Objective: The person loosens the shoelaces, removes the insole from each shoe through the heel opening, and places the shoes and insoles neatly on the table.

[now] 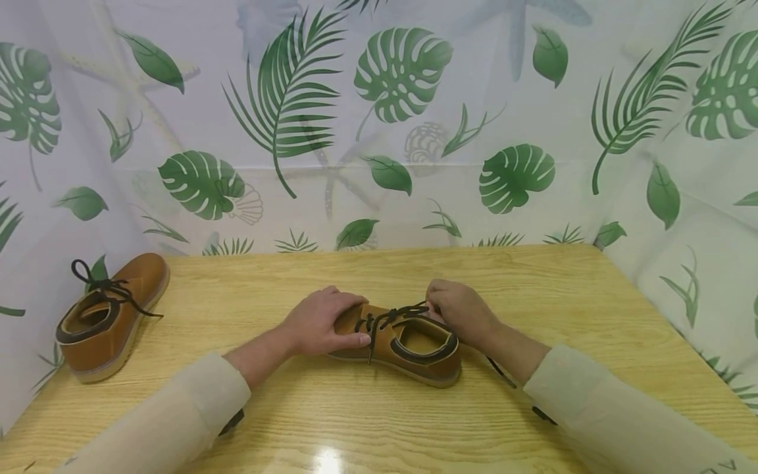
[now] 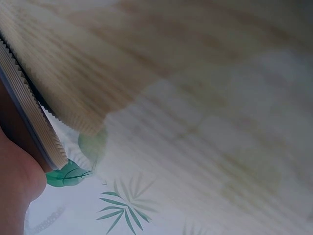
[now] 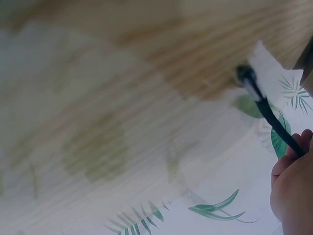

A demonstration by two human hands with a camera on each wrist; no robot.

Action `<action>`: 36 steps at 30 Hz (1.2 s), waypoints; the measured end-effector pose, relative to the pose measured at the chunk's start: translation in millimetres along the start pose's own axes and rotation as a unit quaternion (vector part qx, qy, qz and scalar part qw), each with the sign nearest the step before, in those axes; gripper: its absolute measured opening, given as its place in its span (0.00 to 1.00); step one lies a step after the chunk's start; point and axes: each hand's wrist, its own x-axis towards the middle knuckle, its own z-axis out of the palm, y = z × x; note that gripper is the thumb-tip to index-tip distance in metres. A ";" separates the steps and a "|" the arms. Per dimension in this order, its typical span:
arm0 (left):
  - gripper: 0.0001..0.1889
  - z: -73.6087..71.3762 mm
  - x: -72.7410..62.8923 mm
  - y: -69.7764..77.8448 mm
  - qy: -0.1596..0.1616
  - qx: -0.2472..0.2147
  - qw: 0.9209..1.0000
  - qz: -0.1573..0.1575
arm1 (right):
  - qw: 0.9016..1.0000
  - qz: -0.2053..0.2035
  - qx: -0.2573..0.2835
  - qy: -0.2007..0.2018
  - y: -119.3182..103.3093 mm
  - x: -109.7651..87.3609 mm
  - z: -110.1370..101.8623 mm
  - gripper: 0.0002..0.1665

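Brown leather-like uppers mark the nearer shoe, which in the head view stands on the wood-grain table between the two hands, its long axis slanting from the toe at left to the heel at right and a little nearer the person. The left hand grips the toe end, fingers over the far side and thumb along the near side. The right hand pinches the black lace at the far side of the shoe's mouth, so the pinched stretch runs rightward from the lacing; of the two hands, the right is nearer the heel. The left thumb lies just beside a lace strand hanging down the near side, and a lace end shows on the table by the right forearm. The second shoe, its laces in a bow, stands well apart at the left, out of the way; leaf-printed cloth backs the table. The left wrist view catches only the sole edge against the hand, its fingers out of sight. In the right wrist view, curled fingers hold a dark lace whose tip points away from them; a dark shape at the right border is too cropped to tell.
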 end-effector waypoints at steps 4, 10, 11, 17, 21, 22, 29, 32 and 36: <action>0.38 0.4 -0.1 0.1 0.003 0.002 1.000 0.005 | 1.000 0.012 -0.001 -0.013 -1.5 0.5 -1.9 0.15; 0.38 1.0 0.0 1.6 0.002 0.001 1.000 0.010 | 0.995 0.086 0.008 -0.056 -0.9 -2.8 -5.8 0.13; 0.38 0.9 0.1 2.0 0.002 0.001 1.000 0.010 | 0.993 0.097 0.006 -0.062 -0.6 -3.4 -6.1 0.12; 0.37 0.0 -0.2 4.4 0.001 -0.001 1.000 0.012 | 0.990 0.114 -0.009 -0.086 -0.3 -4.2 -5.7 0.17; 0.38 0.4 0.0 3.9 0.001 0.001 1.000 0.010 | 0.995 0.082 -0.032 -0.046 1.0 -4.1 -2.8 0.18; 0.38 0.4 0.3 3.6 0.001 0.002 1.000 0.009 | 0.996 0.070 -0.035 -0.031 1.6 -3.8 -1.7 0.18; 0.38 0.1 0.6 3.5 0.003 0.000 1.000 0.011 | 0.996 0.091 0.007 0.002 2.6 1.6 -0.6 0.08; 0.38 0.0 0.7 3.6 0.002 0.000 1.000 0.011 | 0.992 0.120 0.025 -0.001 2.0 4.3 -2.3 0.10; 0.38 -0.1 0.4 4.7 0.002 -0.001 1.000 0.011 | 0.993 0.112 0.036 0.022 1.1 9.0 -4.9 0.11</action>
